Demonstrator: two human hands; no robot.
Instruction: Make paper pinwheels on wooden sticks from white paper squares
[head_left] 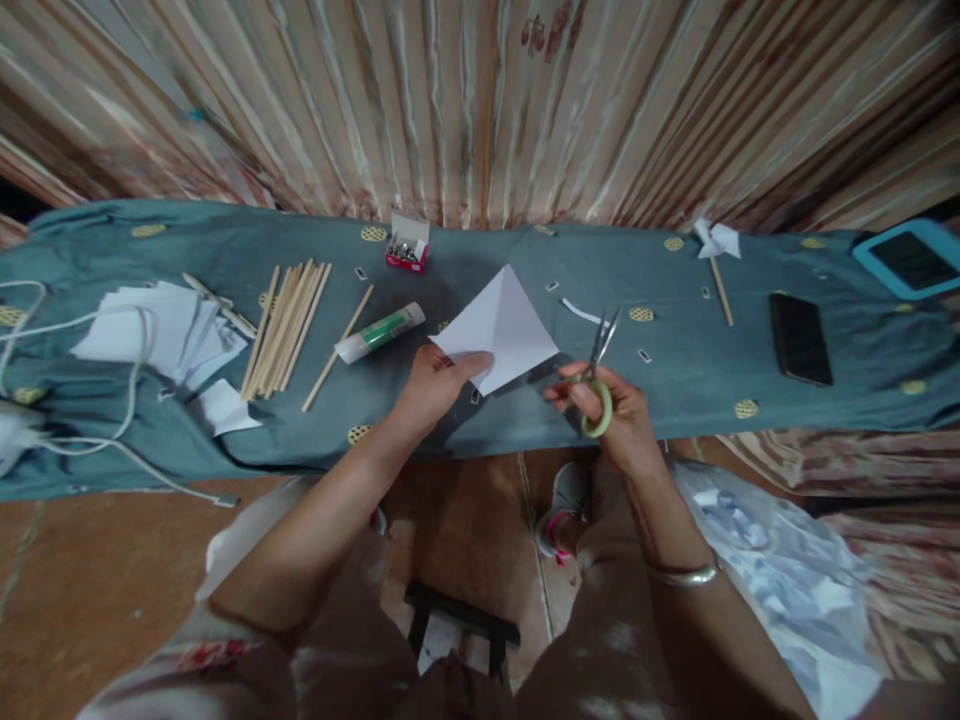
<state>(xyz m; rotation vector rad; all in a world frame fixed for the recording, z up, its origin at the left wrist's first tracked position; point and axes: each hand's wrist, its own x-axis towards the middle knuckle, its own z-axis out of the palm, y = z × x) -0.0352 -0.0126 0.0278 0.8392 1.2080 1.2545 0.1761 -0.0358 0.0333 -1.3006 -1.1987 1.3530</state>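
A creased white sheet of paper (504,325) is pinched at its lower left edge by my left hand (442,380), thumb on top. It is turned cornerwise, like a diamond, over the table. To its right, my right hand (611,410) grips scissors (598,385) with pale green handles, blades pointing up and slightly parted, apart from the paper. A thin curved paper strip (582,312) lies beyond the scissors. Left of the sheet rests a green and white glue stick (380,332), lying across a single wooden stick (322,378).
Several wooden sticks (287,330) and a pile of white papers (161,330) lie left, near white cables (135,400). A small box of metal pins (409,245) stands behind. At right are a paper pinwheel (716,245), a black phone (801,338) and a blue-framed device (911,258).
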